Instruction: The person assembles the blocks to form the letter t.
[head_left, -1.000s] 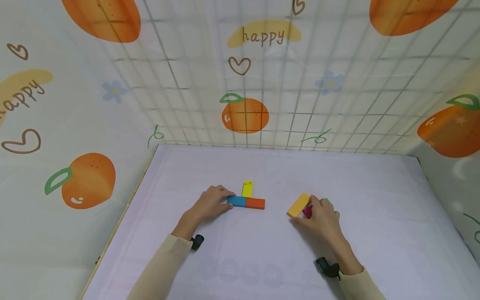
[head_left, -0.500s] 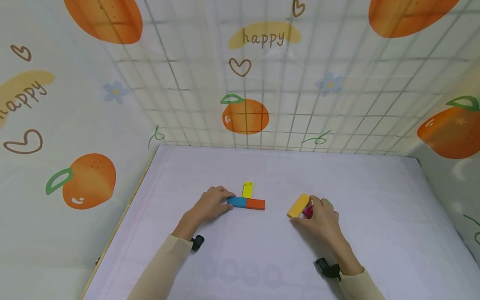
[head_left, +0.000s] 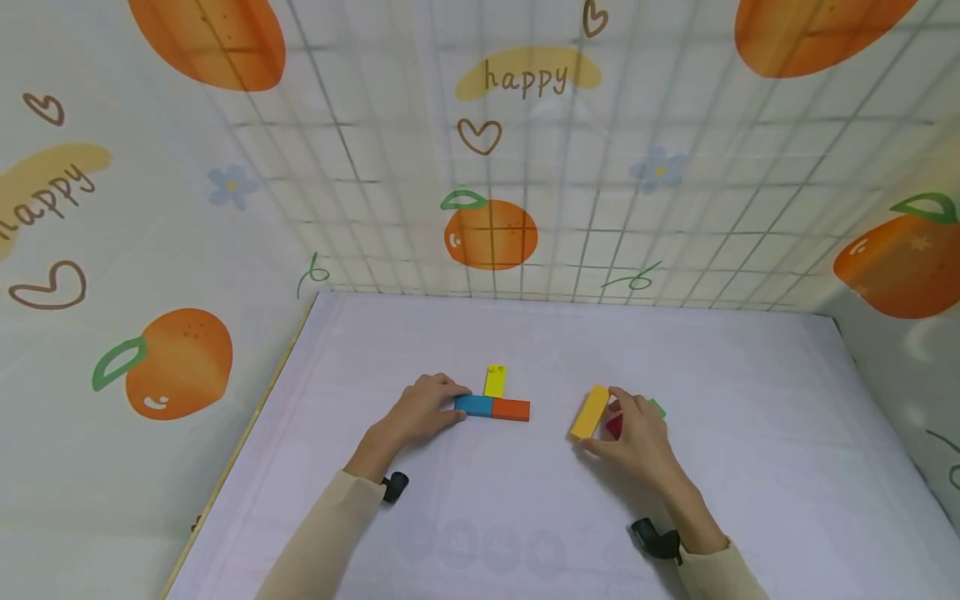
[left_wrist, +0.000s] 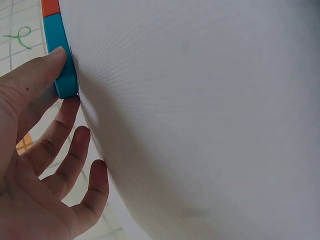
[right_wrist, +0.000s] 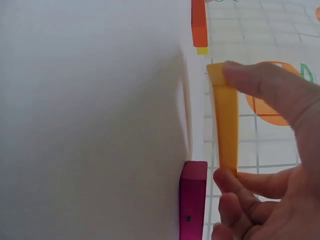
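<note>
The left hand pinches the outer end of a blue block, which lies on the white tabletop end to end with a red-orange block. A bright yellow block stretches away from their far side, at the join. The right hand holds an amber block by its two ends between thumb and fingers, lifted just off the surface. Near that hand lie a magenta block and a partly hidden green block.
</note>
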